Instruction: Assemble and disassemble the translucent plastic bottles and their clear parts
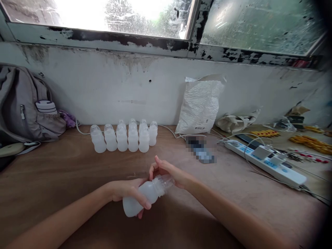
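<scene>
Left hand (128, 189): wrapped around a frosted feeding bottle (131, 207), tilted above the surface (64, 166).
Right hand (172, 170): half-curled by the clear cap (168, 181); cannot tell whether gripping.
Upright bottles (133, 141): beyond, toward the wall (103, 86).
Power strip (285, 173): far right.
Backpack (26, 93): far left.

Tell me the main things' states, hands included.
Held bottle: tilted, clear cap on
Left hand: closed around held bottle
Right hand: partly curled, at the cap
Standing bottles: upright, clear caps on
White package: standing by the wall
Backpack: container in side pocket
Power strip: adapters plugged in

On the brown table (77, 169): frosted bottles (133, 135), white package (199, 103), power strip (267, 164), backpack (31, 93).
</scene>
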Demonstrator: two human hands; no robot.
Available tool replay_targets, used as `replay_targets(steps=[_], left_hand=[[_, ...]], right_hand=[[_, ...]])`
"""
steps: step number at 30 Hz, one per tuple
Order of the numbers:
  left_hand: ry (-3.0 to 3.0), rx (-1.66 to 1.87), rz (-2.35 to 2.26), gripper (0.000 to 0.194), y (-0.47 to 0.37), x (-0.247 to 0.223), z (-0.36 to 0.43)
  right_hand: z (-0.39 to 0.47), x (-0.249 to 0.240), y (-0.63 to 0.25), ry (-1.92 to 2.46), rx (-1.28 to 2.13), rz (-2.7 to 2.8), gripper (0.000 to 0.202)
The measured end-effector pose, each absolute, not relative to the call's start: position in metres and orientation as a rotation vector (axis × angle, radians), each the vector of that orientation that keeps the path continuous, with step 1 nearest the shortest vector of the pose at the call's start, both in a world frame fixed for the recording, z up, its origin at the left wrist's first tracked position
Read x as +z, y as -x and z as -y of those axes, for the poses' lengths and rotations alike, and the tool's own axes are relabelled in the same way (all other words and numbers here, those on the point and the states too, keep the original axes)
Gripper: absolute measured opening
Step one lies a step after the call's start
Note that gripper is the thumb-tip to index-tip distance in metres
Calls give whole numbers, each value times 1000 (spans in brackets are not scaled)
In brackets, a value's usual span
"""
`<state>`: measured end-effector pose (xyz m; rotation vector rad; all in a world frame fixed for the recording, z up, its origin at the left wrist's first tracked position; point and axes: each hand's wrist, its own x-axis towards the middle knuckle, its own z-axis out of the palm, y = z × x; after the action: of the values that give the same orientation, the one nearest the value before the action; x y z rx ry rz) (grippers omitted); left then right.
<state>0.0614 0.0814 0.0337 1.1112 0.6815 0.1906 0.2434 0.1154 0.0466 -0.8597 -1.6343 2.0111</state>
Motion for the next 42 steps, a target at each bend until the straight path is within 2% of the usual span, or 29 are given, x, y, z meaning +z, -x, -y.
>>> replay_targets(steps=[2,3,6,9,13,17,28,42], left_hand=[[-1041,298,-722,49,-60,31,-87],[-1003,395,-752,48,-59,29,-90],[-907,828,-835,32,-58,25,-98],[-881,1086,-872,26,-61,24,-99],[-963,1165,-994,32,-66,21,-92],[-1024,1283,-1151,28,-67,14,-90],[-1176,1347,-1198,28,-69,12,-79],[-1311,1511,-1083,29,-71,9,-31]], right_hand=[[-117,43,-243,894,2029,1526,59],[-118,41,-244,922,2028,1459,58],[-123,34,-246,994,1973,1232,51],[-126,23,-247,977,1951,1073,47],[-123,11,-245,919,2007,1029,47],[-120,9,-241,865,2028,1017,48],[-108,12,-239,818,2051,1080,49],[-71,34,-235,767,1764,1453,46]])
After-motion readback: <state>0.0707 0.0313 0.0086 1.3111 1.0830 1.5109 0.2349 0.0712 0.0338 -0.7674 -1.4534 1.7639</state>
